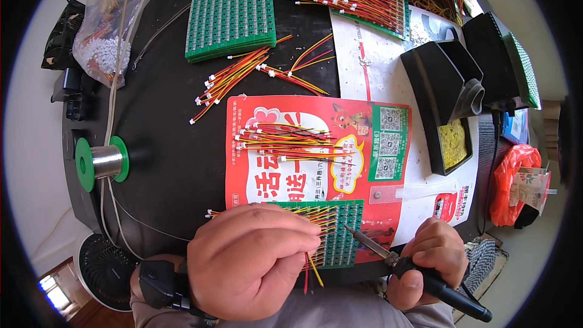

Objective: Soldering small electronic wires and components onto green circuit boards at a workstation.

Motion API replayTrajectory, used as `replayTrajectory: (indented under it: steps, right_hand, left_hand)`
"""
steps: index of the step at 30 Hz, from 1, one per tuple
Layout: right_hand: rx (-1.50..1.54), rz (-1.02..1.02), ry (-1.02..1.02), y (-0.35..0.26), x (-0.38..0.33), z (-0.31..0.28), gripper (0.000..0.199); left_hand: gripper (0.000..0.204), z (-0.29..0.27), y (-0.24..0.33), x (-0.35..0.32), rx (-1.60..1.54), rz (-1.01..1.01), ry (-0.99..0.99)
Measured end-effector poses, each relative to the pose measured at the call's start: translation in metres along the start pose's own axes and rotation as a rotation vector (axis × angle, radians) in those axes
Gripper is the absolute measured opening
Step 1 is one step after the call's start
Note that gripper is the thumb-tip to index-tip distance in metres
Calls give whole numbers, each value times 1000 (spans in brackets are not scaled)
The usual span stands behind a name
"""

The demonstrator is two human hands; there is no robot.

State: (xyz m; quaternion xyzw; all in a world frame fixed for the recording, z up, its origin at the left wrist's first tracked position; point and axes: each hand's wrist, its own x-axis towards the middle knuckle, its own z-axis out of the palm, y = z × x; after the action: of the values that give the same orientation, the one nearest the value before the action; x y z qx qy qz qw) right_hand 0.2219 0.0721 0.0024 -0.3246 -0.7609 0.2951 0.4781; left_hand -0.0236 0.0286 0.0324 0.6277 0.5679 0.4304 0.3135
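- The right hand (432, 254) is closed around the black handle of a pencil-shaped soldering iron (419, 270), whose metal tip points up and left at the near right corner of a green rectangular circuit panel (343, 231).
- The left hand (252, 261) lies palm down on that panel at the bench's near edge, fingers curled over thin red, yellow and black wire leads (316, 218); whether it pinches them cannot be told, since the fingers hide the contact.
- The panel rests on a red printed paper sheet (267, 146) near the middle of the black bench (164, 146), and a loose bundle of the same kind of leads (285, 140) lies on that sheet, farther back.
- A green-flanged spool of solder wire (103, 163) stands at the left edge.
- A stack of green circuit panels (231, 18) sits toward the far edge.
- A black soldering iron stand with a yellow cleaning pad (450, 109) occupies the right side.
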Motion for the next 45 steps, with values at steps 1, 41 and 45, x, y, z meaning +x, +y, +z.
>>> replayTrajectory:
  steps: [1, 41, 45]
  right_hand:
    - [1, 0, -1, 0, 0, 0, 26]
    - [-17, 18, 144, -10, -11, 13, 25]
    - [23, 14, 137, -7, -11, 12, 25]
  left_hand:
    - [26, 1, -1, -1, 3, 36, 58]
    - [25, 24, -5, -23, 353, 333, -27]
    - [25, 27, -4, -23, 349, 315, -16]
